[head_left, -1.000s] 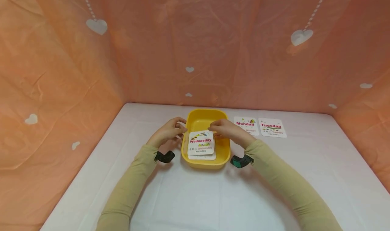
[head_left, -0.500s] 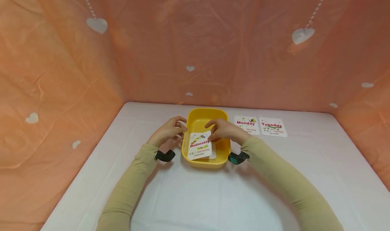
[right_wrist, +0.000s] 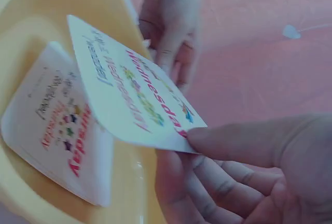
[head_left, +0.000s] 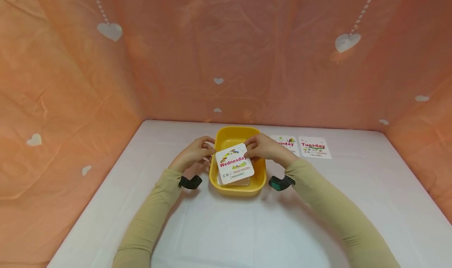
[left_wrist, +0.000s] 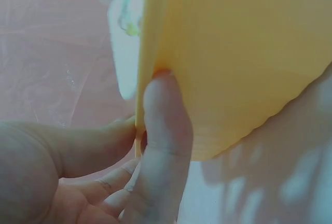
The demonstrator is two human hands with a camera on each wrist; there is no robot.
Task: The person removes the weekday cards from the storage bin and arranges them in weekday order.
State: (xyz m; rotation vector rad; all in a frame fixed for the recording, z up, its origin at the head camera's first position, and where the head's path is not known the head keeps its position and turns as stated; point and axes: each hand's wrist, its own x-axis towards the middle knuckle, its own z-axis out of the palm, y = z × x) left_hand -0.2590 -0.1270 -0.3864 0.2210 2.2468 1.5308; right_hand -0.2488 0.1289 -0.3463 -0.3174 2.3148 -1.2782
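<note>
Between thumb and fingers my right hand [head_left: 265, 146] pinches the edge of a white Wednesday card [head_left: 234, 165], which is raised and tilted over the yellow tray [head_left: 259, 187]. Below it a stack of cards with a Thursday card [right_wrist: 54, 125] on top lies in the tray, as the right wrist view shows. At the tray's left side my left hand [head_left: 194, 152] grips the wall, its thumb and a finger [left_wrist: 166, 110] on opposite faces of the rim in the left wrist view.
To the right of the tray, a Monday card [head_left: 287, 141] and a Tuesday card [head_left: 315, 148] lie side by side on the white tabletop [head_left: 226, 228]. My right hand partly covers the Monday card. Pink cloth walls [head_left: 247, 64] with white hearts stand behind and beside the table.
The Wednesday card has come up off the stack and turned, now pinched by my right hand at its right edge. My left hand has stayed on the tray's rim.
</note>
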